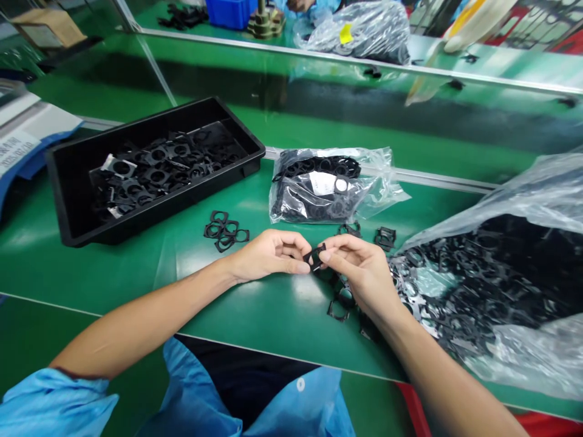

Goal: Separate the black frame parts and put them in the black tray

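Observation:
Between my two hands, above the green table, is a small black plastic part (315,257), seen nearly edge-on. My left hand (277,254) pinches its left end between thumb and fingers. The thumb and forefinger of my right hand (357,262) grip the other end. Several loose black ring-shaped frames (224,230) lie on the table to the left, beyond my left forearm. More black frames (339,311) lie under and beside my right hand, partly hidden by it. Another small black piece (385,237) rests just beyond that hand.
A black tray (159,221) of black frames stands at the back left. A clear bag (319,188) of similar parts lies ahead. At right, a large open plastic bag (537,358) spills many frames. Behind runs a transparent partition with a metal rail (319,56); a person's hand (300,5) shows beyond.

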